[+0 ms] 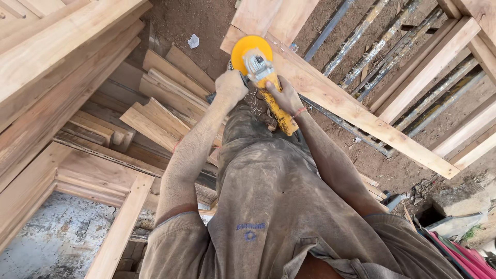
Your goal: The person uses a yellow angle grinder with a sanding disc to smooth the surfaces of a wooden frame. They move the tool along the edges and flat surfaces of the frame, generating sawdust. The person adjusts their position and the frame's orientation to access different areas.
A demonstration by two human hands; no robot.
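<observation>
Both hands are closed on a yellow angle grinder [263,77] held out in front of the body: the left hand [231,87] is wrapped round what looks like a side handle at the tool's head, and the right hand [284,97] grips the long yellow body [281,116] further back, a red thread at that wrist. The grinder's round yellow guard [248,49] sits over the near-left end of a long pale timber beam [361,116] that runs away to the right and down across the dirt floor [206,20]. Whether the disc touches the wood cannot be told from this angle. The beam's face looks pale and even along its length, so the surfacing seems well on, though no dust or sparks show and the untouched parts cannot be judged. Loose offcut planks [155,111] lie stacked to the left, wooden frames [62,67] beside them, and rusty metal bars [372,46] behind the beam
</observation>
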